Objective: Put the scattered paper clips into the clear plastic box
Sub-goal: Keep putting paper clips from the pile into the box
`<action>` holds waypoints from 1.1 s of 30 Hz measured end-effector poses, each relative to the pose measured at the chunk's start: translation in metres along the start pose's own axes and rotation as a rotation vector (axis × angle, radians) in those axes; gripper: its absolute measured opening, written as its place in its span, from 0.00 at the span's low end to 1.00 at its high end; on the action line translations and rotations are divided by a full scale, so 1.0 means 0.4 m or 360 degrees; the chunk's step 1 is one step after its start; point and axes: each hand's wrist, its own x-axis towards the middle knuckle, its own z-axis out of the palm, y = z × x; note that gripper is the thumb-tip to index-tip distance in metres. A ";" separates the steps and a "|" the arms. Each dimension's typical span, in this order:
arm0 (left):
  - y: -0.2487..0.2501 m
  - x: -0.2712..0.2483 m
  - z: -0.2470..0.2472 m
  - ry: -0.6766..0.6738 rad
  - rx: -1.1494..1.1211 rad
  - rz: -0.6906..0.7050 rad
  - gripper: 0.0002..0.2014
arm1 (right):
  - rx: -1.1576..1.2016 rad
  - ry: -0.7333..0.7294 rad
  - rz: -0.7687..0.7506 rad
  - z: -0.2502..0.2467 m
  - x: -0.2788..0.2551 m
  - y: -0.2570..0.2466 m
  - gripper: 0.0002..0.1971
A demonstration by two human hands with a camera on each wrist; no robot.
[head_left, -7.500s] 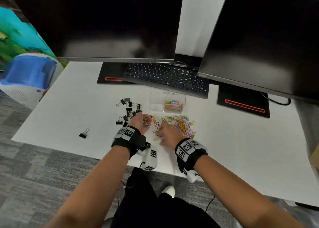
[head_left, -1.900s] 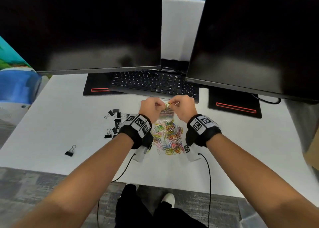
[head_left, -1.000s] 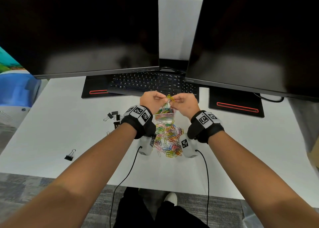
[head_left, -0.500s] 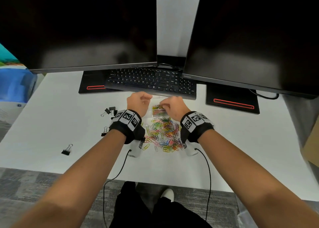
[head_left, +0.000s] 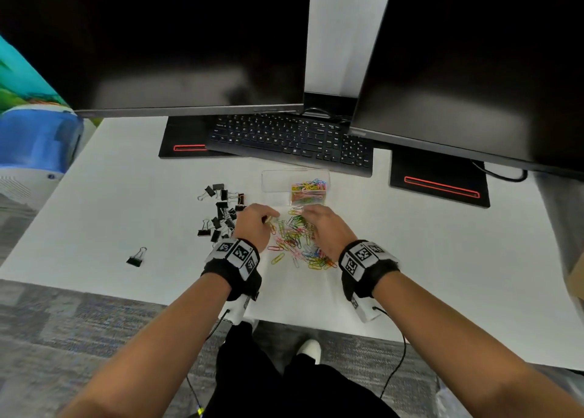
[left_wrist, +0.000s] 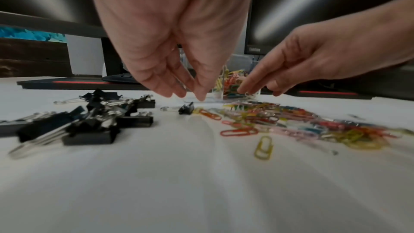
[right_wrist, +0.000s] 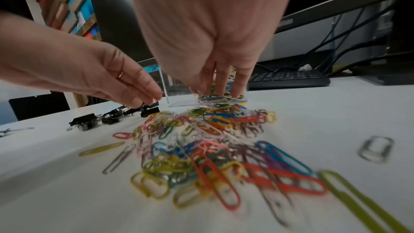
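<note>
Now both hands hover empty over the clips (head_left: 297, 243), left hand (head_left: 252, 224) and right hand (head_left: 325, 228) loose-fingered; next, pinch some and lift them to the box (head_left: 295, 185).

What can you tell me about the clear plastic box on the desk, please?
The clear plastic box is a small, rectangular container of transparent plastic with no lid on it, standing upright on the white desk just in front of the keyboard. It appears split in two: its right part holds a heap of coloured paper clips, its left part looks empty. The loose clip pile lies just before it. Neither hand grips it.
</note>
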 end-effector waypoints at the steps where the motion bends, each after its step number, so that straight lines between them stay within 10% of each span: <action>1: -0.012 0.002 -0.001 0.0020 0.0023 0.0015 0.16 | -0.0042 -0.0021 -0.0004 -0.003 0.011 -0.010 0.29; 18: -0.042 0.012 0.005 -0.0268 0.0554 0.0271 0.21 | -0.0287 -0.0203 0.0046 0.014 0.036 -0.067 0.23; 33: -0.012 -0.023 0.059 -0.0401 0.0255 0.0125 0.29 | -0.0284 -0.0163 0.0372 -0.021 -0.035 0.034 0.22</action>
